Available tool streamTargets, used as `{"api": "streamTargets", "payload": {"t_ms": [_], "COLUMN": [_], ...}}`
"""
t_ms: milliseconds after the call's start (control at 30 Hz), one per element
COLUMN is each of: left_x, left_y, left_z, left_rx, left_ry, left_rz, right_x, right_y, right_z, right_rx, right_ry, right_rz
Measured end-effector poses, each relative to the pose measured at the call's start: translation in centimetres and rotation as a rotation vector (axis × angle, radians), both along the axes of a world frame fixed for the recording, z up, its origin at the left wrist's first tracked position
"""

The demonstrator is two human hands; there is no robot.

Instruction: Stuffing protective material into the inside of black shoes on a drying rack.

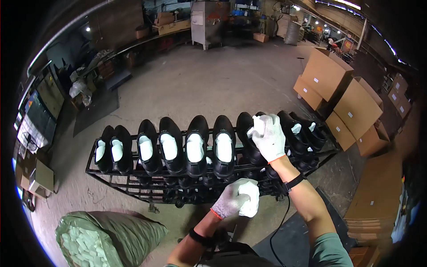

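A row of black shoes (195, 122) stands on the top of a black metal rack (120, 186), with white stuffing wads (223, 147) inside most of them. My right hand (271, 140), in a white knit glove, is over a black shoe (243, 122) right of the row's middle. Its fingers are closed on a white wad (256, 124) at that shoe's opening, which the hand partly hides. Nearer to me, in front of the rack, my gloved left hand (229, 199) grips white wads (250, 198); I cannot tell how many.
More shoes (171, 181) sit on the rack's lower level. At the lower left, a green sack (129, 231) gapes with many white wads inside. Cardboard boxes (356, 107) line the right side. A dark cable (284, 222) hangs by my right arm. A grey metal cabinet (199, 24) stands far back.
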State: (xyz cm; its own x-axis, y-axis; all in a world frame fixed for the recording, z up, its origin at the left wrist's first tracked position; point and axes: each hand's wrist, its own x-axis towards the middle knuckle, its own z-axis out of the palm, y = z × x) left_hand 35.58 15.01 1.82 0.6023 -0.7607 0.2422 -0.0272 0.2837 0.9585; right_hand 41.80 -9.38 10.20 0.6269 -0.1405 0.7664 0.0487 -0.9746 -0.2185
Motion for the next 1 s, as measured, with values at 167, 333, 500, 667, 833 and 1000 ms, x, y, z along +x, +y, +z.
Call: {"api": "streamTargets", "payload": {"t_ms": [167, 333, 500, 667, 833, 1000], "left_x": [-1.1, -0.6, 0.8, 0.2, 0.2, -0.3], "left_y": [-2.6, -6.5, -8.9, -9.6, -9.5, -9.2], "left_z": [-0.8, -2.3, -2.4, -2.7, -3.6, -2.4], "left_rx": [0.248, 0.1, 0.073, 0.1, 0.045, 0.132], "left_ry": [0.19, 0.317, 0.378, 0.267, 0.017, 0.181], "left_rz": [-0.045, -0.094, 0.17, 0.176, 0.242, 0.188], "right_x": [-0.7, -0.6, -1.4, -1.0, -1.0, -0.5], "right_y": [1.2, 1.7, 1.2, 0.2, -0.7, -3.3], "right_z": [0.3, 0.6, -1.0, 1.4, 0.9, 1.7], "right_rx": [-0.27, -0.193, -0.068, -0.119, -0.104, -0.072], "right_ry": [0.177, 0.235, 0.218, 0.36, 0.418, 0.579], "right_rz": [0.024, -0.007, 0.042, 0.075, 0.075, 0.27]}}
